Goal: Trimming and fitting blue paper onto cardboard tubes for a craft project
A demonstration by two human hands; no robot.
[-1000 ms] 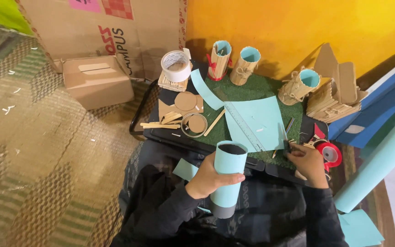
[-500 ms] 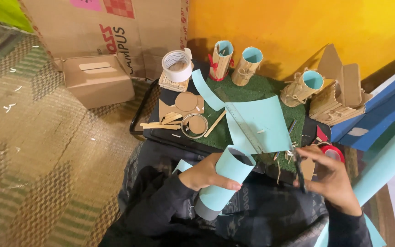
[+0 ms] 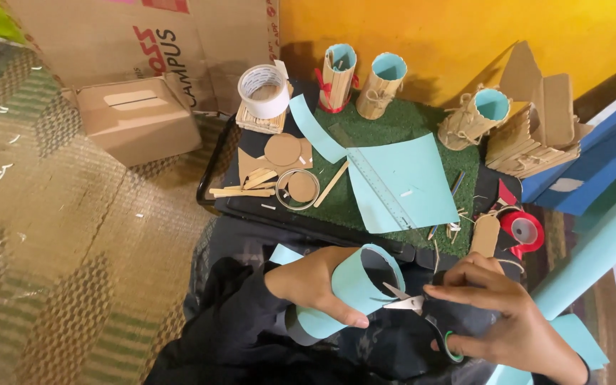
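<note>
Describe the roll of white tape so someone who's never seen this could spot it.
Start at the green mat below the yellow wall. At its far left corner the white tape roll sits on a stack of wooden sticks. Unlike the red tape roll, it is white and bigger.

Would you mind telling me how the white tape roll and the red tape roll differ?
The white tape roll is larger and rests on a stack of wooden sticks at the tray's far left; the red tape roll is smaller and lies at the right, beside a tan tag. Both lie flat, untouched by either hand.
</note>
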